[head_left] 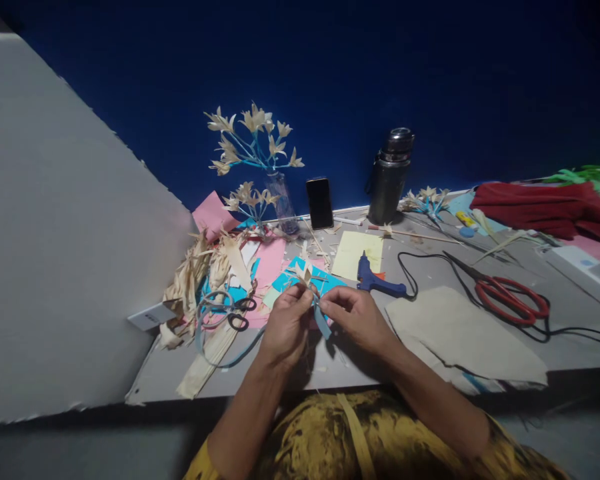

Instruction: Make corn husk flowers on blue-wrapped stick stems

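1. one blue strip (323, 323) is held below the fingertips, over the front of the worktop (155, 373); its long axis is run from the fingers down toward the front edge, slanted a little to the right. its lower end is left free, and a flat, narrow, dull blue face is shown.
2. the fingers of the right hand (357, 319), the nearer hand to the strip, are brought together at its upper part and appear to be clamped on it.
3. the fingers of the left hand (287, 323) are closed on the base of a pale flower (304, 275); the exact grip is partly hidden by the thumb.
4. the flower is held just beyond the left fingertips, with its petals pointed away from the front edge. thin, pointed, cream-coloured petals are spread at its tip. whether the strip is wrapped around the stem or only laid beside it cannot be told.
5. behind the flower, a blue card (283, 281) is laid flat, with a glue gun (369, 279) to its right.
6. farther back, a clear bottle (283, 203) is stood near the wall.
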`<action>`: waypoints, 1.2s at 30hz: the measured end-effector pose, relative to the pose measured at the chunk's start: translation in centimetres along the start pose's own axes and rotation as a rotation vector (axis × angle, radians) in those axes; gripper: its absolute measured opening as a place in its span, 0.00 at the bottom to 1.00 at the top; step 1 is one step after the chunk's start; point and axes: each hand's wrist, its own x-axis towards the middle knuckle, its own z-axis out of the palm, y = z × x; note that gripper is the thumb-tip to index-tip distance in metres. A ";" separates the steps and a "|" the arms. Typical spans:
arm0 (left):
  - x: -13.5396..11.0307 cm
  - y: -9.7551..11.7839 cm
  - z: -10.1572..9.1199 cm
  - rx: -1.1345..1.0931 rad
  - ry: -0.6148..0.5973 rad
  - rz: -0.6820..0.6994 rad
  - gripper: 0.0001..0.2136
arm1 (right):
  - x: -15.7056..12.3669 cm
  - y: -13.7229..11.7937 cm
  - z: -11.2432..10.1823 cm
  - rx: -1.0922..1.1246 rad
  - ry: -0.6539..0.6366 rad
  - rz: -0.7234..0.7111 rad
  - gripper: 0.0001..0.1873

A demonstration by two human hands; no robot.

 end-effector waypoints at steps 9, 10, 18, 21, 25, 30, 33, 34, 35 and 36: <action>-0.7 0.0 0.4 0.037 0.049 -0.025 0.18 | -0.3 0.2 0.3 0.040 0.092 -0.061 0.11; -0.8 0.0 0.4 0.044 0.063 -0.022 0.18 | -0.4 0.3 0.3 0.040 0.094 -0.069 0.11; -1.1 0.0 0.4 0.015 0.074 -0.033 0.17 | -0.7 0.2 0.4 0.000 0.101 -0.075 0.11; -1.1 -0.2 0.3 0.027 0.064 -0.020 0.17 | -0.9 0.2 0.4 -0.075 0.147 -0.088 0.10; -1.0 -0.6 0.1 0.056 0.100 0.047 0.15 | -1.0 0.4 0.3 -0.170 0.204 -0.133 0.10; -0.6 -0.8 -0.2 0.139 0.190 0.117 0.14 | -1.1 0.8 0.4 -0.341 0.269 -0.308 0.09; -0.6 -0.8 -0.2 0.131 0.187 0.139 0.14 | -1.1 1.2 0.5 -0.447 0.300 -0.418 0.09; -0.6 -0.8 -0.1 0.129 0.182 0.150 0.14 | -1.1 1.3 0.6 -0.476 0.303 -0.453 0.09; -0.6 -0.8 -0.1 0.128 0.178 0.161 0.14 | -1.1 1.3 0.6 -0.505 0.305 -0.487 0.10; -0.7 -0.8 0.0 0.129 0.176 0.171 0.14 | -1.1 1.4 0.7 -0.535 0.306 -0.519 0.10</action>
